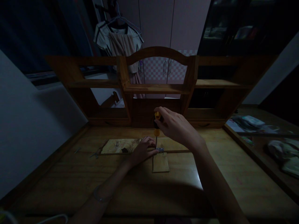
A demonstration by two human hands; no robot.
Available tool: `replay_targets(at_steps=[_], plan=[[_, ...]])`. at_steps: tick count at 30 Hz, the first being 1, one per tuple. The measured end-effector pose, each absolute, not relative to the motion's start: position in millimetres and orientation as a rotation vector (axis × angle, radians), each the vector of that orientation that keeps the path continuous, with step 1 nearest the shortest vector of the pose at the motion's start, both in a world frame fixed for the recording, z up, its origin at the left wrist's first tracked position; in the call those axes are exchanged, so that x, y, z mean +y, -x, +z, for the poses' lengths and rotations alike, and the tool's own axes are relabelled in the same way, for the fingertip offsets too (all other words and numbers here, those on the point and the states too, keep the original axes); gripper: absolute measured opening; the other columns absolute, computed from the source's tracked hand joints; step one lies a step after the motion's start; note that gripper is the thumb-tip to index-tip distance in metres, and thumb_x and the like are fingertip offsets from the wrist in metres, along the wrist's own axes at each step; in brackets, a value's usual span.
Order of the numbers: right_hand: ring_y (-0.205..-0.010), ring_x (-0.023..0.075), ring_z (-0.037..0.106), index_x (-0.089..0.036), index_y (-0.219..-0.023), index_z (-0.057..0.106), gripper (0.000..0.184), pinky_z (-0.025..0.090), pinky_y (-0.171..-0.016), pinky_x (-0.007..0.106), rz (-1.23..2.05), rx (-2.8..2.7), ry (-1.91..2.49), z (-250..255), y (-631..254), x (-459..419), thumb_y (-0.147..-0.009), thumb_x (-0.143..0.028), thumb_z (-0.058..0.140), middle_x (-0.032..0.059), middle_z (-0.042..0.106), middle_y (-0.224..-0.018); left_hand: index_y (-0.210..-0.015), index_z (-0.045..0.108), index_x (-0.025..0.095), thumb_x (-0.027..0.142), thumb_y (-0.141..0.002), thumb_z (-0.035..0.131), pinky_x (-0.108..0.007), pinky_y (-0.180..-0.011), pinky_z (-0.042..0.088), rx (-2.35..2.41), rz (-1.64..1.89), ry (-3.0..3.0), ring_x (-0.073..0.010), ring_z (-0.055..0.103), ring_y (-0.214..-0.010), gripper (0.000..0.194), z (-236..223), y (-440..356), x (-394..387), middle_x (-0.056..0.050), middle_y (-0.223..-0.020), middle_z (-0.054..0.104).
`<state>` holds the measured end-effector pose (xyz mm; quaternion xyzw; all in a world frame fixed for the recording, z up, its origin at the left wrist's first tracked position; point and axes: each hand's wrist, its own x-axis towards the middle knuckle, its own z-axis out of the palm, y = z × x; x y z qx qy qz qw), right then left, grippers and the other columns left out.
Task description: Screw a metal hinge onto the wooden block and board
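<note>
My right hand (176, 126) is wrapped round the top of a screwdriver (156, 132) with a yellow and black handle. The tool stands upright, its shaft running down to a small metal bracket (160, 149). Beside the shaft tip, my left hand (144, 150) presses its fingers at the bracket; whether they pinch a screw there is too small to tell. Under the hands lies a long pale wooden board (116, 145) with a dark, rough patch. A small square wooden piece (160, 163) sits against its near edge, below the bracket.
Several screws (94, 154) lie loose left of the board on the wooden desk (81, 177). A wooden shelf unit (158, 89) rises along the back. Cloth items (285, 155) are at the far right, and a white cable (54, 217) shows at lower left.
</note>
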<state>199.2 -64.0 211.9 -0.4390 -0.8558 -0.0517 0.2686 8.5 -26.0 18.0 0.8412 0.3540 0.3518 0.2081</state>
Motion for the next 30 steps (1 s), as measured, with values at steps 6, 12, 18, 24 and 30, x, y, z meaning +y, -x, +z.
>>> replay_targets(at_steps=[6, 12, 18, 24, 30], plan=[[-0.08, 0.0156, 0.06, -0.019, -0.116, 0.048, 0.02, 0.037, -0.068, 0.027, -0.13, -2.303, 1.196, 211.3, -199.7, -64.0, -0.097, -0.022, 0.045, 0.0073, 0.062, -0.106, -0.086, 0.065, 0.02, 0.031, -0.08, 0.077, -0.037, -0.093, 0.045, 0.964, 0.967, -2.326, -0.0223, 0.057, -0.104, 0.018, 18.8, -7.8, -24.2, -0.005, -0.108, 0.061], [-0.085, 0.0165, 0.06, -0.019, -0.114, 0.049, 0.018, 0.038, -0.069, 0.027, -0.094, -2.309, 1.158, 213.7, -199.3, -66.2, -0.099, -0.02, 0.039, 0.0077, 0.061, -0.105, -0.087, 0.068, 0.02, 0.03, -0.078, 0.078, -0.036, -0.093, 0.045, 0.968, 0.941, -2.298, -0.0221, 0.057, -0.103, 0.017, 18.5, -7.2, -23.2, -0.005, -0.107, 0.06], [-0.087, 0.0166, 0.061, -0.018, -0.114, 0.052, 0.02, 0.037, -0.069, 0.027, -0.083, -2.316, 1.145, 217.1, -198.5, -67.9, -0.101, -0.019, 0.036, 0.0084, 0.062, -0.105, -0.087, 0.068, 0.02, 0.031, -0.079, 0.077, -0.036, -0.092, 0.045, 0.961, 0.942, -2.319, -0.0222, 0.056, -0.104, 0.016, 19.8, -7.4, -24.1, -0.004, -0.106, 0.061], [-0.082, 0.0153, 0.061, -0.02, -0.115, 0.058, 0.023, 0.038, -0.07, 0.026, -0.123, -2.282, 1.16, 216.8, -198.7, -66.2, -0.1, -0.032, 0.045, 0.006, 0.062, -0.103, -0.087, 0.069, 0.021, 0.028, -0.079, 0.077, -0.036, -0.091, 0.045, 0.964, 0.942, -2.323, -0.0216, 0.057, -0.102, 0.014, 23.2, -7.8, -25.3, -0.004, -0.104, 0.061], [-0.091, 0.0159, 0.064, -0.022, -0.13, 0.058, 0.035, 0.042, -0.077, 0.027, -0.07, -2.306, 1.096, 216.1, -197.8, -67.3, -0.102, -0.03, 0.038, 0.0074, 0.063, -0.111, -0.086, 0.068, 0.02, 0.031, -0.081, 0.075, -0.035, -0.092, 0.045, 0.947, 0.936, -2.311, -0.0211, 0.057, -0.103, 0.014, 25.0, -8.2, -26.8, -0.004, -0.105, 0.06]])
